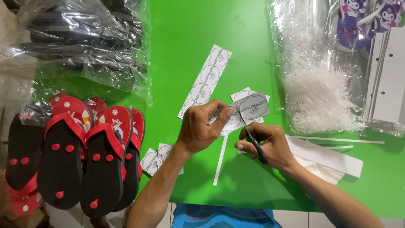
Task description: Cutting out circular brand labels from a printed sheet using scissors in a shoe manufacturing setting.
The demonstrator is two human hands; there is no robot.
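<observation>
A bright green table [190,38] fills nearly the whole view, evenly lit with soft shadows. Along its near edge, a strip of pale tiled floor [295,218] with dark grout lines shows below. At the far left, a dim brownish floor patch [17,219] appears.

sandals [80,156] left, label strip [205,80] centre, bags [316,84] right

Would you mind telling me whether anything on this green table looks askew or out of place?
Nothing is damaged or spilled. Thin paper offcuts lie scattered at odd angles beside the right hand, and the flip-flops overhang the green table at its left edge.
</observation>
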